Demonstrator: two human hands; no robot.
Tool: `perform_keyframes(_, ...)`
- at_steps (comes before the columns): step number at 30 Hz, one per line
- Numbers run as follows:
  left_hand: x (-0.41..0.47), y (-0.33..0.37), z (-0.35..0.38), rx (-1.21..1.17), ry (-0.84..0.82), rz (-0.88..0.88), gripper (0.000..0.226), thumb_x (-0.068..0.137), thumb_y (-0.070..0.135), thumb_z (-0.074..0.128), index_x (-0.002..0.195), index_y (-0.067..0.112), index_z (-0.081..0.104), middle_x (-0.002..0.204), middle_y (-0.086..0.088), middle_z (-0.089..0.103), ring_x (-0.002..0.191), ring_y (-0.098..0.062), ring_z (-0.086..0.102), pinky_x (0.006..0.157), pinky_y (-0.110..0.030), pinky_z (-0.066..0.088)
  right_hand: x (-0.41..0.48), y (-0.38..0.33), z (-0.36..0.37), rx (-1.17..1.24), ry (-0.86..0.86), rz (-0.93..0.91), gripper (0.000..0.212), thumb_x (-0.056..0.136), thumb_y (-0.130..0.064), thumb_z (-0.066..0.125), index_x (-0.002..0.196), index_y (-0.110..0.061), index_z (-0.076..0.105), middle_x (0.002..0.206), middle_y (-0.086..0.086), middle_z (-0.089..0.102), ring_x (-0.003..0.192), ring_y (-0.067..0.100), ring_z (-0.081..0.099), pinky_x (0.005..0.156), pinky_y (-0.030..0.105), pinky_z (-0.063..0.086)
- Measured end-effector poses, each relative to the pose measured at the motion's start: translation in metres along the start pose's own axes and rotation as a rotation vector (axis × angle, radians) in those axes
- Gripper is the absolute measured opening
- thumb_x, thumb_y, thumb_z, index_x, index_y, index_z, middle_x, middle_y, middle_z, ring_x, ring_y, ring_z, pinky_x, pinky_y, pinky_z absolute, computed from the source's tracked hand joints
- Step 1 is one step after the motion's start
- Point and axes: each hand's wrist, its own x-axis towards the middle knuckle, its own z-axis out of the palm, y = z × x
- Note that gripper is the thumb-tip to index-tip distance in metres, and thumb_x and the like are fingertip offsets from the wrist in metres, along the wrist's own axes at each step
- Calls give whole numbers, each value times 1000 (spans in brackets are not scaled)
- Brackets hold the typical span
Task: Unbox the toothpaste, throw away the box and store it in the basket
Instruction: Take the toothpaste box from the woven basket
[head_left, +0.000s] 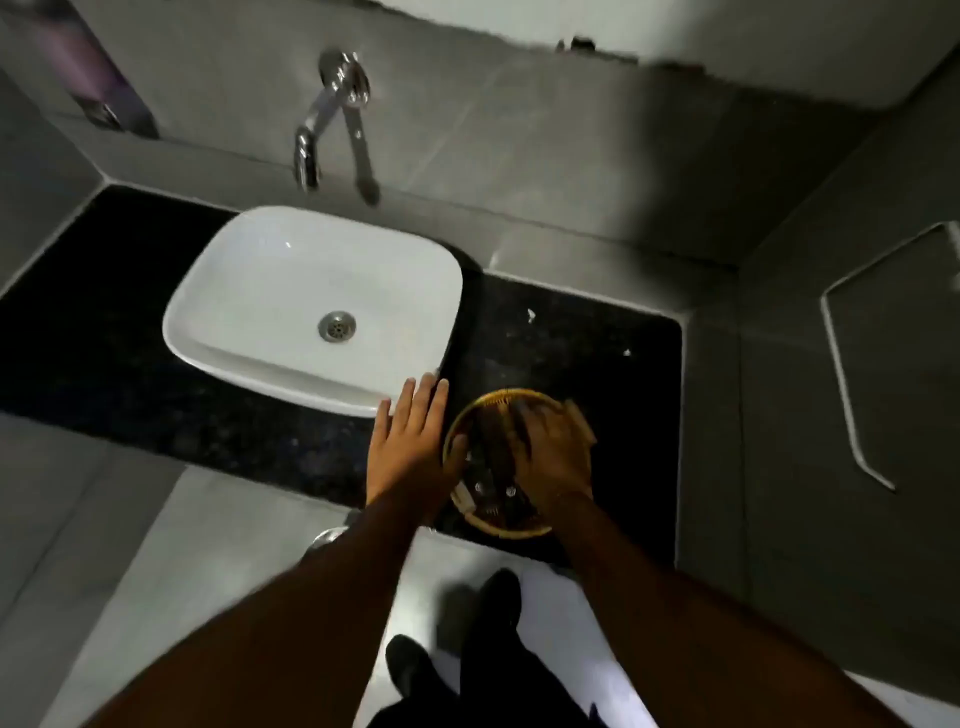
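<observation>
A glossy white ceramic basin, polished chrome tap, speckled black stone counter, woven basket and matt grey wall tiles.

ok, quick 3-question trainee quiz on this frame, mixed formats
1. True or false: the left hand lies flat with fingers spread, beside the basket.
2. The right hand is: A) on the tap B) over the basket C) in the sink
3. Fill in: the white sink sits on a ____ countertop.

Key: 1 true; 2 B; 3 black
</observation>
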Motion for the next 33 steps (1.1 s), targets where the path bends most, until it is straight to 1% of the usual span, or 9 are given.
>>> perform_keyframes(4,-15,5,25,-32,-68,-83,78,105,59,35,173,21,27,182,-6,25,170,-26,19,137,-51,14,-1,18,28,249,-198,199,70,104,-34,53,166,-28,22,170,13,28,158,33,23,129,50,19)
perform_keyframes(8,-22,5,34,-48,-121,-71,75,107,55,34,174,23,22,183,-3,18,172,-24,12,138,-48,7,6,18,41,247,-214,335,69,99,-32,64,160,-18,35,165,12,37,154,33,32,126,46,29)
perform_keyframes(12,-6,9,17,-190,-125,-97,63,107,44,48,165,18,44,170,-8,49,156,-33,49,127,-49,37,9,21,33,354,-151,390,62,96,-40,68,148,-12,52,150,17,50,140,36,48,118,49,42)
perform_keyframes(17,37,15,-23,-500,-167,-250,51,109,41,58,155,19,59,153,-5,65,140,-26,63,115,-42,53,-8,22,19,379,-116,254,53,91,-42,68,140,-28,55,151,6,44,130,26,51,94,32,49)
perform_keyframes(21,57,12,-50,-957,-294,-434,37,108,31,67,137,10,75,123,-5,81,120,-21,76,103,-28,58,-21,7,-2,510,-132,6,45,83,-43,67,125,-45,52,124,-18,49,106,7,51,76,11,42)
perform_keyframes(24,56,-3,-69,-1009,-282,-394,19,109,18,66,113,13,84,98,-8,83,90,-17,75,88,-38,63,-21,-9,-20,506,-111,-124,41,78,-47,62,120,-43,58,114,-19,55,101,10,62,76,21,55)
perform_keyframes(27,50,-12,-92,-1236,-262,-492,16,107,11,68,106,15,84,92,-9,83,82,-21,75,68,-26,67,-14,-25,-38,550,-97,-174,34,81,-48,66,113,-40,58,101,-20,60,92,-1,62,80,19,56)
perform_keyframes(30,36,-18,-113,-1476,-238,-589,16,101,8,74,99,16,88,98,-6,87,91,-19,82,75,-28,69,-8,-38,-54,576,-47,-224,39,85,-58,71,116,-37,61,94,-17,68,91,-6,63,75,5,46)
perform_keyframes(33,20,-27,-129,-1621,-251,-620,12,94,10,81,98,16,91,107,-11,87,97,-17,84,81,-27,68,-3,-47,-70,539,-41,-312,43,89,-64,67,122,-36,65,97,-14,73,90,3,67,77,21,54)
